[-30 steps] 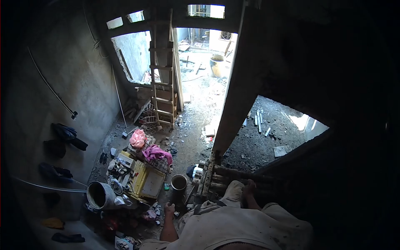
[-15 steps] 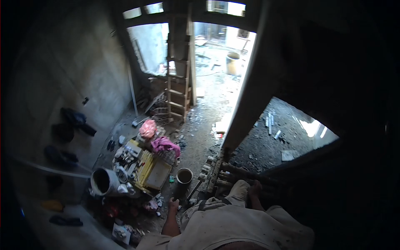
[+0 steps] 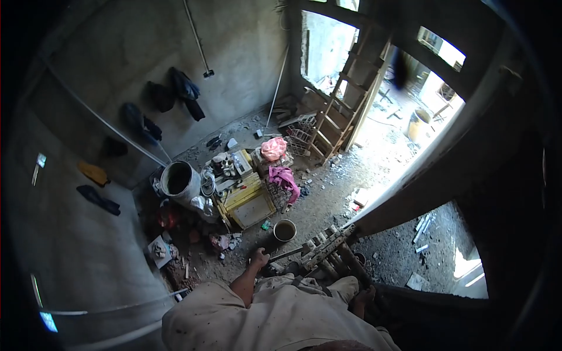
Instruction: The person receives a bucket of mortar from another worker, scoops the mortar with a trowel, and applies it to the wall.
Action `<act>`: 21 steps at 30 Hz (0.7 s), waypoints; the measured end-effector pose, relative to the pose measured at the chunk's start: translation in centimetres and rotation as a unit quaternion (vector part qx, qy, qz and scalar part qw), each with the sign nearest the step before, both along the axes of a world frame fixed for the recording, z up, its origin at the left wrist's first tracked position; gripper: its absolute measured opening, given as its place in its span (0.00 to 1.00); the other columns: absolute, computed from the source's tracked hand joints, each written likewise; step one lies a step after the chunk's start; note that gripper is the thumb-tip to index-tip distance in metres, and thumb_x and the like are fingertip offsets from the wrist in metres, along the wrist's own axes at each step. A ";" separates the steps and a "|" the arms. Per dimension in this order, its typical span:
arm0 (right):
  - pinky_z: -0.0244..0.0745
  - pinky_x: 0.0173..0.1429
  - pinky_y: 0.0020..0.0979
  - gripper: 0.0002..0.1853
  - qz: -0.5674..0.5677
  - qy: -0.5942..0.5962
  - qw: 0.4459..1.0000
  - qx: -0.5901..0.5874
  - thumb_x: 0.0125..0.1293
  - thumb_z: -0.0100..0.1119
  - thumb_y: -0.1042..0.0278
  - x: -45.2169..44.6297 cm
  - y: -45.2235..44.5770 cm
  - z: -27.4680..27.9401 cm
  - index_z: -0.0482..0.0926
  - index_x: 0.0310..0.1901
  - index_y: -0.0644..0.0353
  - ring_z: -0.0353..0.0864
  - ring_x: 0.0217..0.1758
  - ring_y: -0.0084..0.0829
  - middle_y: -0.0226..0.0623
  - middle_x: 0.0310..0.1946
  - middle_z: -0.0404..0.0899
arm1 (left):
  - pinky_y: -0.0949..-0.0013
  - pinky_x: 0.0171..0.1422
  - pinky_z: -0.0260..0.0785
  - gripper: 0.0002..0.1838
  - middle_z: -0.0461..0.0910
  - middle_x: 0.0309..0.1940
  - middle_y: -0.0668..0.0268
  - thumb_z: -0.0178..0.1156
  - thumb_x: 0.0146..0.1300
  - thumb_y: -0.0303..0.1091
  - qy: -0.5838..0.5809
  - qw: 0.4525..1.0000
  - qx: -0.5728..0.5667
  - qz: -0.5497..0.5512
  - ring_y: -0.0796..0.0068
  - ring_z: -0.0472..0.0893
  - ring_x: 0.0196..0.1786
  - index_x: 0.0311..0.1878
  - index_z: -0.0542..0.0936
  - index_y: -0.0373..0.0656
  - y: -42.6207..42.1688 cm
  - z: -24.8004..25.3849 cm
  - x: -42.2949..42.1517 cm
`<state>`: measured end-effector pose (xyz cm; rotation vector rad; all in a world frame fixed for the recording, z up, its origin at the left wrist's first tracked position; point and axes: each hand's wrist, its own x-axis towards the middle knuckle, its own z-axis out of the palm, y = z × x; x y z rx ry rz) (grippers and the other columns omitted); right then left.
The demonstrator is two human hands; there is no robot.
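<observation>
The left hand (image 3: 259, 256) has its fingers curled near the lower end of a thin bar (image 3: 287, 254), though I cannot tell whether they grip it; the bar's long axis slants slightly upward to the right, pointing at the rough frame (image 3: 324, 250) below a bucket (image 3: 285, 240). The right hand (image 3: 364, 296) is in shadow by the lower end of a dark pole (image 3: 355, 265) sloping down rightward, its finger state unclear.

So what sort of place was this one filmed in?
Probably a building under construction or renovation: a bare grey wall, a floor strewn with rubble, and a ladder leaning at a slant.
</observation>
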<state>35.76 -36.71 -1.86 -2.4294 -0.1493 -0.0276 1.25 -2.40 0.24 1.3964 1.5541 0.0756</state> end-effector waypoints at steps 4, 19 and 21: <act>0.68 0.53 0.38 0.18 -0.005 0.015 1.000 -0.016 0.50 0.44 0.80 -0.2 0.3 0.6 0.73 0.45 0.68 0.74 0.46 0.46 0.51 0.41 0.75 | 0.64 0.61 0.61 0.29 0.70 0.53 0.49 0.57 0.48 0.38 0.019 1.000 -0.001 0.008 0.56 0.70 0.58 0.55 0.69 0.37 -0.3 -0.2 -0.5; 0.70 0.48 0.39 0.17 -0.038 -0.037 0.998 -0.022 0.47 0.46 0.80 -0.2 0.7 0.2 0.75 0.41 0.68 0.75 0.42 0.45 0.50 0.36 0.76 | 0.64 0.62 0.60 0.31 0.69 0.54 0.50 0.59 0.49 0.40 0.024 0.999 -0.009 -0.023 0.57 0.69 0.58 0.57 0.68 0.38 0.5 1.6 0.9; 0.70 0.48 0.39 0.17 -0.049 -0.037 0.998 -0.021 0.47 0.46 0.80 -0.3 1.0 0.2 0.75 0.41 0.68 0.75 0.42 0.45 0.50 0.37 0.76 | 0.64 0.62 0.60 0.31 0.70 0.55 0.50 0.59 0.49 0.41 0.051 0.998 -0.010 -0.038 0.58 0.69 0.58 0.56 0.68 0.37 0.9 2.2 1.2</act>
